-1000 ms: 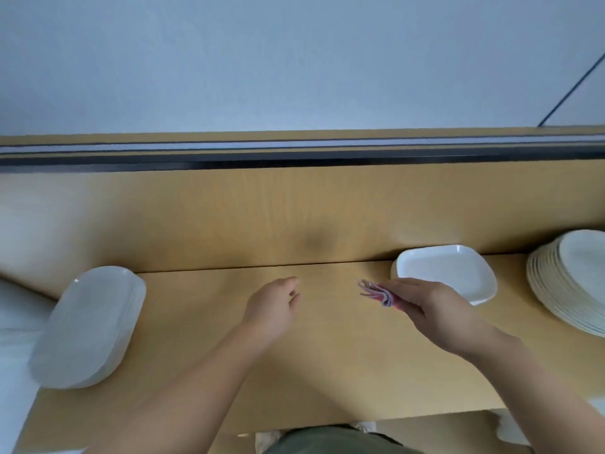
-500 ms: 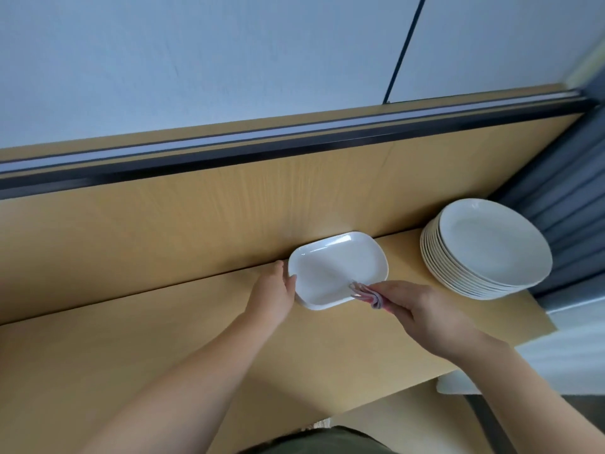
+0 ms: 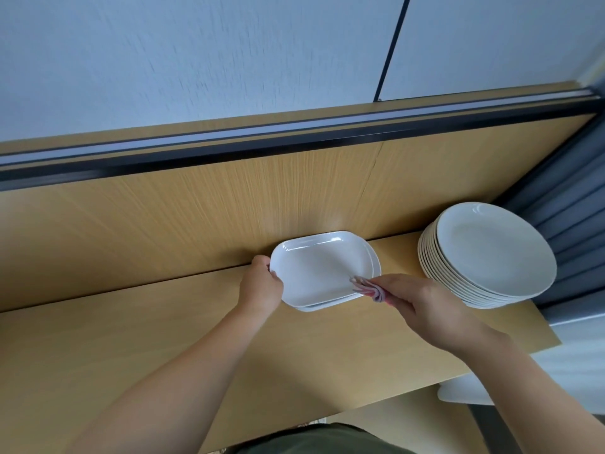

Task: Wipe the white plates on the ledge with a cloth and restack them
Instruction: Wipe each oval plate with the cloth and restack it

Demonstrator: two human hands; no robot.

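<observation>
Left hand (image 3: 262, 288): gripped rectangular plate's (image 3: 319, 267) left rim.
Right hand (image 3: 422, 304): pinched folded cloth (image 3: 366, 287), apparently touching plate's near-right edge.
Round plates (image 3: 487, 253): stacked rightward.

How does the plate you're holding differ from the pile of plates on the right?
The held plate is oblong with rounded corners; the piled plates are round. The held plate is gripped by the left hand, with the cloth at its rim; the piled plates sit untouched. Both are plain white.
</observation>
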